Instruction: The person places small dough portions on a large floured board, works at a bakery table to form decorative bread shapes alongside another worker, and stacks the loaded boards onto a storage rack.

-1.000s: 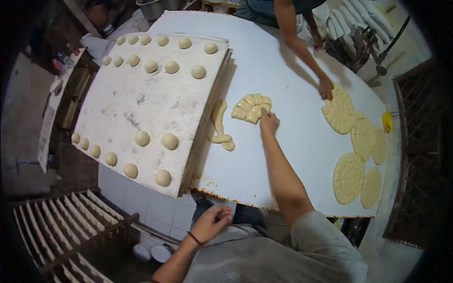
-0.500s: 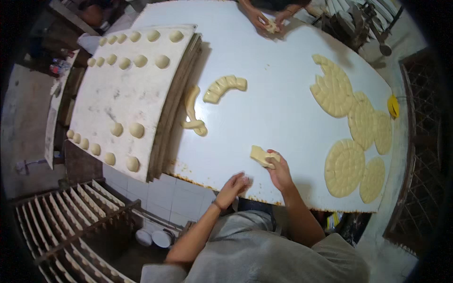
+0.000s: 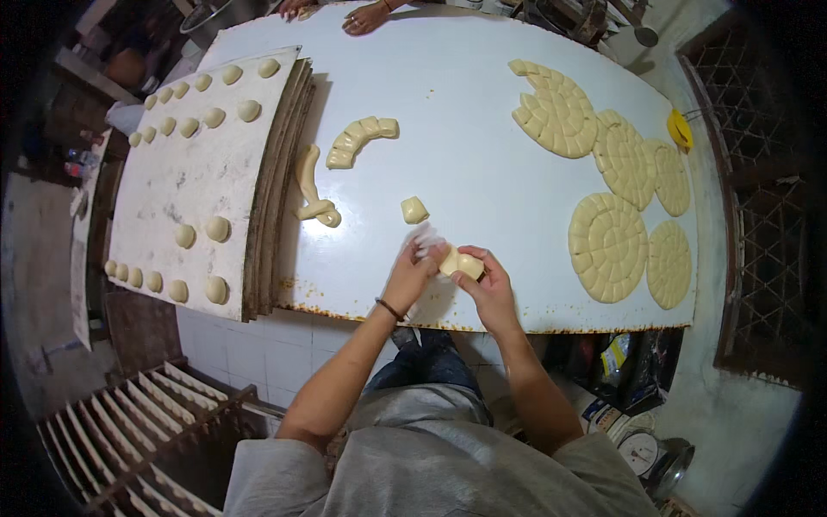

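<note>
My right hand is closed round a pale piece of dough just above the white table, its thumb in front and fingers behind. Against the left end of that dough is my left hand. Its thumb side touches the piece, but the fingers are smeared by motion, so their grip does not show. Just beyond lies a small cut-looking dough piece on the tabletop. Farther left are a curved, segmented dough strip and a twisted dough rope.
Scored dough rounds cover the table's right side, one with a gap in its edge. Stacked boards carrying dough balls stand on the left. Across the table are a co-worker's hands. A slatted rack stands lower left.
My left hand has come up to the dough in my right hand. A small dough piece now lies on the table. The co-worker's hands have parted, and the whole view has shifted.
</note>
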`<action>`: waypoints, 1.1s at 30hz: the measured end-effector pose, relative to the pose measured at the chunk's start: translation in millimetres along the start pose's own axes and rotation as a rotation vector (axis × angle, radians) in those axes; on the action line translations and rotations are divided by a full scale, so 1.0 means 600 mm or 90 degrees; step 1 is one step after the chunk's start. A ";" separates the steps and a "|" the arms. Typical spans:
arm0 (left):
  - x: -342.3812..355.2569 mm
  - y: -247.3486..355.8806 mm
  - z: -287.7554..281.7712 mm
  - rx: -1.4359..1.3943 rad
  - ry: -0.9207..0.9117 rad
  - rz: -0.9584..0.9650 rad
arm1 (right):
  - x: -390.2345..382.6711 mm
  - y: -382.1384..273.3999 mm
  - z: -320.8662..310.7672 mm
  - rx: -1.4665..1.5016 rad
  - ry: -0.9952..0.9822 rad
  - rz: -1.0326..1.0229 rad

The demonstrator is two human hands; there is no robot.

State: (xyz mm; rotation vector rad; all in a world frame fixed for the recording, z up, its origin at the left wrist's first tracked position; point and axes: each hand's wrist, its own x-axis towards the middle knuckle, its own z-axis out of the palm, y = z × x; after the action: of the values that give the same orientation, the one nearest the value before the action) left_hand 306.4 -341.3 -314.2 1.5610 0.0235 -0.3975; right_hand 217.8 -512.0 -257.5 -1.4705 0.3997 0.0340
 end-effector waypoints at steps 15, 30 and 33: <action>-0.055 -0.159 -0.076 0.616 -0.290 0.494 | -0.074 0.250 -0.114 -0.657 0.063 -0.253; 0.014 -0.155 -0.079 0.512 -0.286 0.437 | -0.043 0.198 -0.205 -0.594 0.260 -0.275; 0.005 -0.081 0.036 0.521 -0.190 0.474 | 0.033 0.180 -0.124 -0.638 0.258 -0.295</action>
State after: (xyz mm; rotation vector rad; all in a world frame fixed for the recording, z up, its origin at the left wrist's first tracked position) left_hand 291.2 -361.2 -361.3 2.1340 -1.0329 -0.0206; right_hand 190.1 -576.6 -370.0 -2.5483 0.3688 -0.5084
